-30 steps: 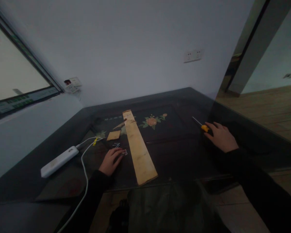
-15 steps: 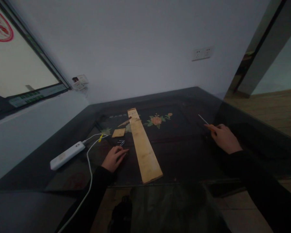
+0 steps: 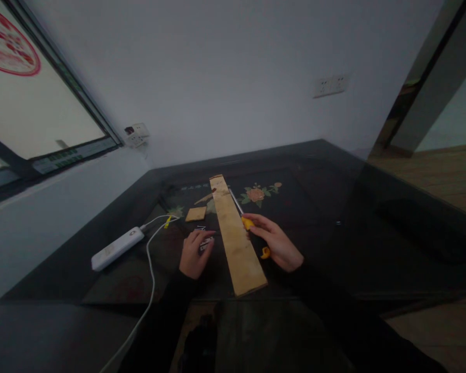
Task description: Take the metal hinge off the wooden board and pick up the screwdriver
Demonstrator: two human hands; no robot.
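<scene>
A long wooden plank [image 3: 233, 235] lies on the dark table [image 3: 318, 280], running away from the front edge. My right hand [image 3: 276, 243], just right of the plank, is closed on a screwdriver with a yellow handle [image 3: 247, 223]. Its metal shaft [image 3: 236, 201] points away, along and over the plank's right edge. My left hand [image 3: 194, 254] rests on the table left of the plank, thumb and fingers apart. Several screws or nails [image 3: 206, 242], too small to tell which, lie by its fingers. Beyond them sits a small square wooden piece [image 3: 196, 214].
At the left lies a white power strip [image 3: 118, 247], its white cable [image 3: 152, 269] trailing toward the front edge past my left arm. A small shiny piece [image 3: 338, 223] is on the table's right side. The wall [image 3: 233, 93] stands behind the table.
My right hand has brought the screwdriver left from the table's right side to the plank. My left hand has shifted slightly and its fingers have spread near the small metal pieces.
</scene>
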